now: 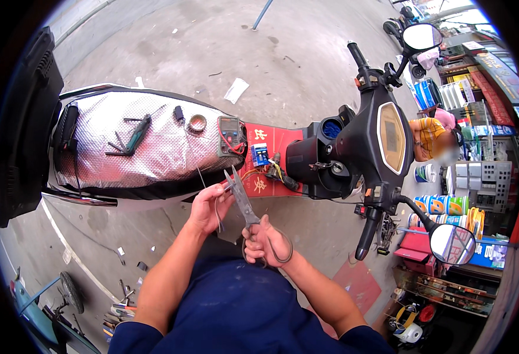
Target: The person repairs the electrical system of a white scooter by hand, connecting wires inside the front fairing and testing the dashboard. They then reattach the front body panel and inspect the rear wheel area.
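My right hand (262, 242) grips metal scissors (245, 209), their blades slightly apart and pointing up beside my left fingertips. My left hand (208, 206) pinches a thin grey wire (217, 215); its end at the fingertips is too small to make out clearly. Just beyond, on the scooter's red footboard (271, 141), lie a small blue item (260, 154) and loose wiring (271, 174). On the silver seat cover (153, 147) rest a multimeter (229, 135) with red leads, a tape roll (197, 123), a small dark part (179, 114) and a fold-out tool set (135, 135).
The scooter's handlebar (383, 135) and mirrors stand at right, a black rear box (23, 130) at far left. Beyond the handlebar, a person (430, 133) in yellow is by shop shelves. A bicycle or scooter (50, 307) and tools (124, 310) are at lower left.
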### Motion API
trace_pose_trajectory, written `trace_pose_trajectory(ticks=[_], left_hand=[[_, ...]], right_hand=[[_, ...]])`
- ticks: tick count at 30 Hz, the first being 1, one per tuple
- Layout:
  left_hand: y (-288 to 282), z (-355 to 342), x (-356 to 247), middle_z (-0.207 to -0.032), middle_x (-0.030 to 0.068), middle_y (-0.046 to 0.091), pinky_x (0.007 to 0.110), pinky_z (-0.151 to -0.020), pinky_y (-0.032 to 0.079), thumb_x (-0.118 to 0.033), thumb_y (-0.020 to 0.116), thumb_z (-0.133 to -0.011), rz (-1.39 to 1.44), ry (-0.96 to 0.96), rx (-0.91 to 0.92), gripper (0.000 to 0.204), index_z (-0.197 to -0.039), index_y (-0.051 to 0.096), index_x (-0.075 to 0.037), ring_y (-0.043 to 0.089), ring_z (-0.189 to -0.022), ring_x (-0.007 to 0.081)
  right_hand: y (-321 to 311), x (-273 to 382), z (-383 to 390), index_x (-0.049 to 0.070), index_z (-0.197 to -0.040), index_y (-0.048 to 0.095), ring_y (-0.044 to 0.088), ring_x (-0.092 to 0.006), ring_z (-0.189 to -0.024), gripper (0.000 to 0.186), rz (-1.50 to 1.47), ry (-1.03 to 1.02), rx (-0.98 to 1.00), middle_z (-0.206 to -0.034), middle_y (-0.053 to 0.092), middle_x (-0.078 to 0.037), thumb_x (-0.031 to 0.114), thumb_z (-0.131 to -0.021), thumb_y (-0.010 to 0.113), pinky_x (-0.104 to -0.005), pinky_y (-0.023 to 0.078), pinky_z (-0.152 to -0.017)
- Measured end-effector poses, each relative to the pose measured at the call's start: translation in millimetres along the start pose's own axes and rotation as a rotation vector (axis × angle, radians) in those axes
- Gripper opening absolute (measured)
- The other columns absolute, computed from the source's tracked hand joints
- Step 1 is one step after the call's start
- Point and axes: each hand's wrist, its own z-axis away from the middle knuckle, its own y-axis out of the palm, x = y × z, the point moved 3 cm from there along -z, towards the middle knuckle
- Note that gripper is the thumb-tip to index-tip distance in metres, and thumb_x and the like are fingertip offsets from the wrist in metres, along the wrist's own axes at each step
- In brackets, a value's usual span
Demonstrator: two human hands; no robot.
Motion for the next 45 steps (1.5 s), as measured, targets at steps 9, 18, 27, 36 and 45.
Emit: trace_pose_trajectory(ticks=[9,18,27,36,45], left_hand=[[-3,6,-13,-0.11,0.0182,0.061,0.043,-0.104,0.036,-0.011,0.053,-0.08,0.048,-0.011,0.067,0.017,-0.065,0.051,-0.005,0.055,-0.108,0.0268],[-33,26,-14,-0.102,0.0181,0.063,0.045,-0.083,0.049,-0.019,0.052,-0.084,0.07,-0.082,-0.069,0.021,-0.068,0.049,-0.007,0.061,-0.088,0.0273],[-124,69,22,-0.069,0.0159,0.061,0.031,-0.043,0.047,0.004,0.064,-0.07,-1.042,-0.388,-0.455,0.072,-0.134,0.03,0.009,0.061,-0.052,0.0211],[-86,83,22,-0.077,0.0113,0.063,0.027,-0.047,0.043,-0.005,0.053,-0.086,-0.72,-0.333,-0.382,0.05,-0.134,0.039,0.0,0.052,-0.054,0.0135],[-37,91,-5,-0.087,0.0071,0.063,0.026,-0.061,0.049,-0.005,0.062,-0.085,-0.87,-0.365,-0.068,0.022,-0.105,0.062,0.003,0.058,-0.067,0.0132]], right_hand=[[13,15,12,0.002,-0.087,0.045,0.032,-0.0051,-0.043,0.057,0.213,0.016,-0.078,-0.059,0.032,0.003,0.058,-0.095,0.04,-0.0268,0.042,-0.047],[21,81,-1,-0.001,-0.103,0.051,0.048,-0.0111,-0.062,0.037,1.058,-0.294,-0.47,-0.07,0.051,-0.003,0.032,-0.09,0.061,-0.0283,0.046,-0.062],[100,102,-153,-0.003,-0.099,0.056,0.062,-0.0433,-0.089,0.044,1.534,-0.417,-0.641,-0.089,0.064,-0.027,0.039,-0.086,0.06,-0.0487,0.048,-0.079],[117,83,-238,-0.005,-0.105,0.044,0.063,-0.0445,-0.088,0.043,1.528,-0.408,-0.818,-0.091,0.063,-0.029,0.03,-0.087,0.059,-0.051,0.048,-0.08],[91,60,-106,0.002,-0.11,0.055,0.059,-0.0389,-0.091,0.026,1.576,-0.657,-0.185,-0.101,0.061,-0.02,0.019,-0.09,0.053,-0.0456,0.047,-0.079]])
